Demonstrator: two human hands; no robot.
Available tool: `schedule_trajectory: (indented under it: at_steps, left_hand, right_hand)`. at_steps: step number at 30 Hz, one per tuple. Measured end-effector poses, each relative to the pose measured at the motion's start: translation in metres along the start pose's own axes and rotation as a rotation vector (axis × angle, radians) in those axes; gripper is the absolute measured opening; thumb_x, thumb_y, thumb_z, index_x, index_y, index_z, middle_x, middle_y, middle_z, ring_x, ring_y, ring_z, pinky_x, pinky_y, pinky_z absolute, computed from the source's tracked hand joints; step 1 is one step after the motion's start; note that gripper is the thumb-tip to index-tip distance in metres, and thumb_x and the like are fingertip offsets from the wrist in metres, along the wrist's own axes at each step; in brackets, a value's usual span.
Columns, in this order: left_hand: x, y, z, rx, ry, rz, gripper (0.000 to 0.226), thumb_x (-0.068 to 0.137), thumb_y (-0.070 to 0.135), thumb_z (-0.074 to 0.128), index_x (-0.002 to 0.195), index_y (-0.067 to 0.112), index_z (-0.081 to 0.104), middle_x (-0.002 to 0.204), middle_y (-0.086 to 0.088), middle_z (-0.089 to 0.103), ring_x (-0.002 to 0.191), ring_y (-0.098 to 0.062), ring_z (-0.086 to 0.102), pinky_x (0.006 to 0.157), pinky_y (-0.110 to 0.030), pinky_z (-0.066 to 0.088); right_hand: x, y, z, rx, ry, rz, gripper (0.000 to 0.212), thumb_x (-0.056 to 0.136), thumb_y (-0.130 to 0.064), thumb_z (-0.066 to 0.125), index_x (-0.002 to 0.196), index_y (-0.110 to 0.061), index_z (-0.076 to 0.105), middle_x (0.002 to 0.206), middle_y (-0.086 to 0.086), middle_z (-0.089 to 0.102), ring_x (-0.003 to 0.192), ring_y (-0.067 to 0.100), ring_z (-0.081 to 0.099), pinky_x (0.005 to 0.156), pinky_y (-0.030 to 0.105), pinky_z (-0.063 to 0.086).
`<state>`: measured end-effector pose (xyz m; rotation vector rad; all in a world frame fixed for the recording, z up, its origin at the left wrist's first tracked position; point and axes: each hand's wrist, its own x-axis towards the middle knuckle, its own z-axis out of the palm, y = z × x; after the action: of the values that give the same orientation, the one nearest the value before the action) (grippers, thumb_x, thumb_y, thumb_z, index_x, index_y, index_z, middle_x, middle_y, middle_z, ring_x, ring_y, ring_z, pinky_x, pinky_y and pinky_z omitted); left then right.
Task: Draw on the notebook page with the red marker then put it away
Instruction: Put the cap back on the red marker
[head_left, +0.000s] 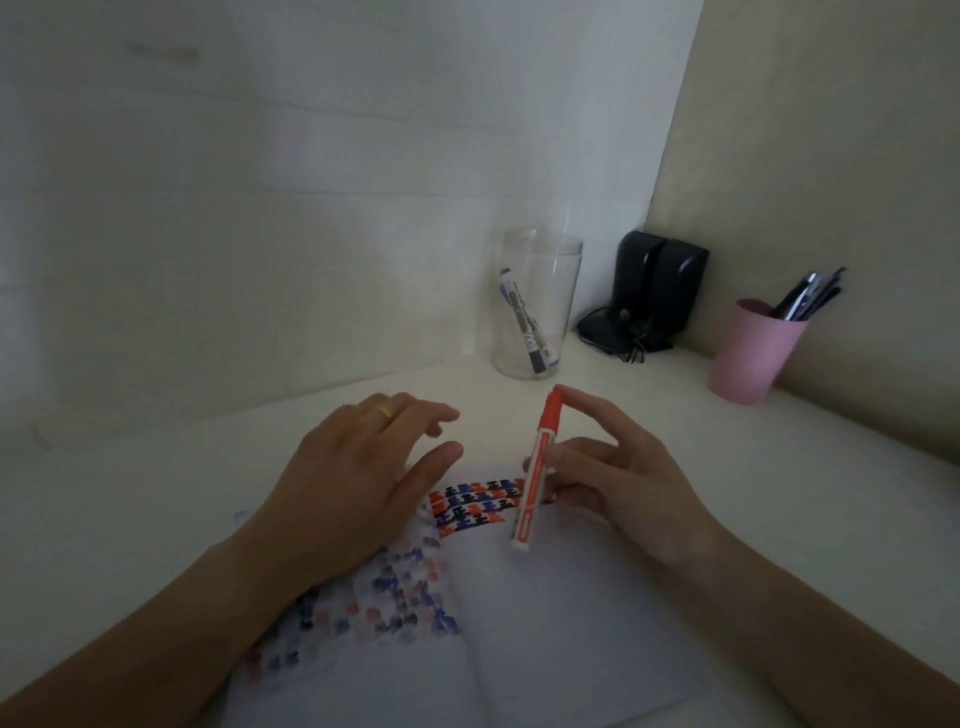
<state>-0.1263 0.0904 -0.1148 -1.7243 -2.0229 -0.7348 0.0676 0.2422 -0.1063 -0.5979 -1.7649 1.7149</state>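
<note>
The right hand (618, 483) holds the capped red-and-white marker (535, 470), fingers closed round its barrel, forefinger tip on the red cap; the marker stands almost upright above the open white paper notebook (561, 613). Its lower end hangs just over the right page, beside rows of red, blue and black marks. The left hand (353, 478) (a gold ring on one finger) rests flat on the left page, fingers spread, gripping nothing. Farther off stand a clear plastic jar (537, 306) holding a blue marker (523, 321), and, far right, a pink cup of pens (753, 351).
</note>
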Motion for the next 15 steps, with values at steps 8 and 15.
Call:
schedule_trajectory:
  at_steps: [8, 15]
  left_hand:
    - [0.000, -0.004, -0.001, 0.058, -0.019, -0.034, 0.045, 0.102, 0.048, 0.038, 0.122, 0.023, 0.070, 0.107, 0.008, 0.074, 0.093, -0.014, 0.071, 0.080, -0.031, 0.054]
    - [0.000, -0.004, 0.000, 0.063, -0.031, -0.042, 0.046, 0.102, 0.048, 0.036, 0.124, 0.024, 0.069, 0.105, 0.010, 0.074, 0.092, -0.012, 0.070, 0.079, -0.028, 0.051]
  right_hand:
    - [0.079, -0.077, 0.000, -0.341, 0.424, -0.468, 0.052, 0.090, -0.004, 0.071, 0.129, -0.027, 0.045, 0.085, 0.006, 0.073, 0.073, 0.014, 0.076, 0.068, 0.030, 0.065]
    - [0.164, -0.120, 0.000, -0.642, 0.672, -0.807, 0.046, 0.083, 0.001, 0.056, 0.124, -0.015, 0.047, 0.078, -0.001, 0.069, 0.064, 0.013, 0.071, 0.064, 0.037, 0.061]
